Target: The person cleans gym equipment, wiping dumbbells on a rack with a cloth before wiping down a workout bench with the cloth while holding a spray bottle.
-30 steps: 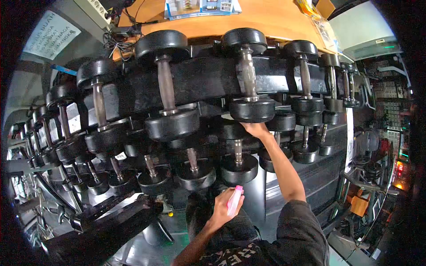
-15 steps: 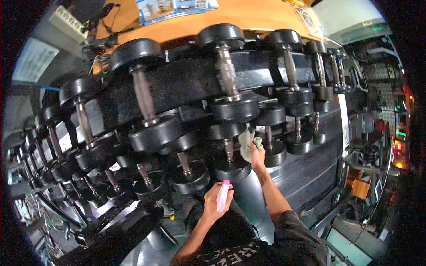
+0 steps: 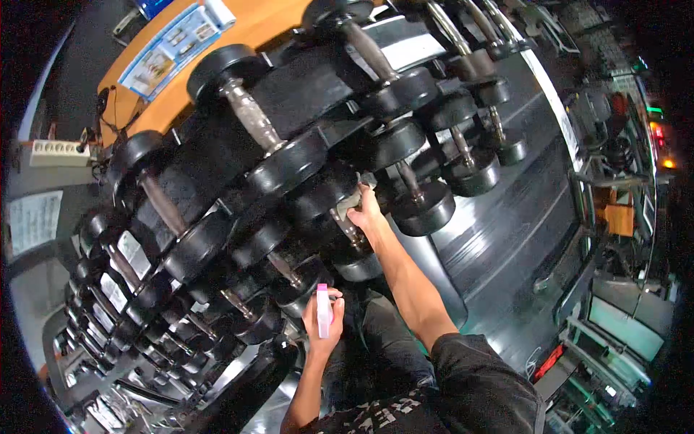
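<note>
My left hand [image 3: 311, 323] is closed around a small, pale plastic bottle with a pink top [image 3: 323, 311], upright in front of my body. My right hand [image 3: 369, 211] reaches into the lower row of the rack with a pale cloth [image 3: 352, 200] bunched in its fingers. The cloth is at the upper part of a black dumbbell with a metal handle [image 3: 349, 230]; my hand partly hides it. Just above lies a larger dumbbell with a mottled, wet-looking handle [image 3: 249, 116].
Black dumbbells fill both tiers of the rack, including one at upper right [image 3: 372, 54]. Behind stands a wooden table [image 3: 264, 22] with a printed sheet [image 3: 170, 50]. A power strip [image 3: 61, 152] is at left. Dark flooring [image 3: 506, 239] and gym equipment lie to the right.
The view has turned, so the rack now slants. My right hand has moved with the cloth from beside the lower dumbbell to its upper part. My left hand still holds the bottle.
</note>
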The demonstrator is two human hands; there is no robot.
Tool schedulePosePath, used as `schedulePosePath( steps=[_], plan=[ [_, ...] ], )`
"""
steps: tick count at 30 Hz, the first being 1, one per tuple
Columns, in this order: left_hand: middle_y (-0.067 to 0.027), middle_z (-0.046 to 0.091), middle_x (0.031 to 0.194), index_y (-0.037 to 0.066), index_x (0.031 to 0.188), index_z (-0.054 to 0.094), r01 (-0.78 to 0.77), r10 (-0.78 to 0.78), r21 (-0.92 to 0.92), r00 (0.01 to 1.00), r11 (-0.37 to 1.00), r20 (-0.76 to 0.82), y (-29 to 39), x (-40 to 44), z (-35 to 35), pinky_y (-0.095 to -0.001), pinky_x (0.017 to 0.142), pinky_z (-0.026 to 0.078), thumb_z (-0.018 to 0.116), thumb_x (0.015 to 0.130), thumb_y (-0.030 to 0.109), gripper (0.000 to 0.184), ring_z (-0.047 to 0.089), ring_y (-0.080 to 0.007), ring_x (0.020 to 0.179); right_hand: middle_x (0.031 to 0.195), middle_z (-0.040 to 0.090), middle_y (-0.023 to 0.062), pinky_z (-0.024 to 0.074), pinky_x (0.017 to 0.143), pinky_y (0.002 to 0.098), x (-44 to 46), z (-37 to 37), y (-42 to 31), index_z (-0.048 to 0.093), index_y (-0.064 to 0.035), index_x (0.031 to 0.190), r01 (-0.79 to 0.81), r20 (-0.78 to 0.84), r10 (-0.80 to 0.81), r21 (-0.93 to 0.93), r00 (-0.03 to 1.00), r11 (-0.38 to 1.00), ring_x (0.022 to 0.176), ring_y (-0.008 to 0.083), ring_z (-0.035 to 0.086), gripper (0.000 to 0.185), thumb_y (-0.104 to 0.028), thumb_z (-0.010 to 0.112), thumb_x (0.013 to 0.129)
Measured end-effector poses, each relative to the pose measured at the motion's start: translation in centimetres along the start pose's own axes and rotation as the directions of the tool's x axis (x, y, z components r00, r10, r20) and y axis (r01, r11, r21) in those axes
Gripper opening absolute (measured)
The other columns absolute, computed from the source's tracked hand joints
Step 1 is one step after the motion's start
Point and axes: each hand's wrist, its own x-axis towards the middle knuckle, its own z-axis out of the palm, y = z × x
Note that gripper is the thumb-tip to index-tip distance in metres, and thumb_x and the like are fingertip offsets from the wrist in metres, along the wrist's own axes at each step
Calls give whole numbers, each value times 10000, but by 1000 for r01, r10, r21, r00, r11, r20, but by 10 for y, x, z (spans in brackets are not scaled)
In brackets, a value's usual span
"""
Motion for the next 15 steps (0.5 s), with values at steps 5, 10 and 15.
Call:
schedulePosePath(
  steps=[5,10,15],
  plan=[
    [-51,632,884,17,959,601,49,-50,-49,999,998,-9,8,-4,1,-253,566,447,627,861,35,103,545,-100,615,1013,648,58,495,828,442,47,-24,9,584,-116,1007,13,-46,-12,34,999,999,917,255,611,169,-207,457,944],
    [-52,623,850,5,985,587,78,-88,-134,994,988,-71,10,-4,15,-246,542,451,608,865,9,122,556,-87,599,879,582,33,486,684,372,18,-31,47,557,-106,975,206,82,-214,88,973,975,810,208,580,94,-125,492,910],
    [-81,635,863,-11,995,576,82,-89,-104,994,991,-62,12,-3,14,-253,586,480,594,859,-6,137,597,-115,650,1161,608,85,411,953,325,-52,-35,95,519,2,1251,522,120,-518,-370,847,768,1079,212,553,372,-117,578,904]
  ],
)
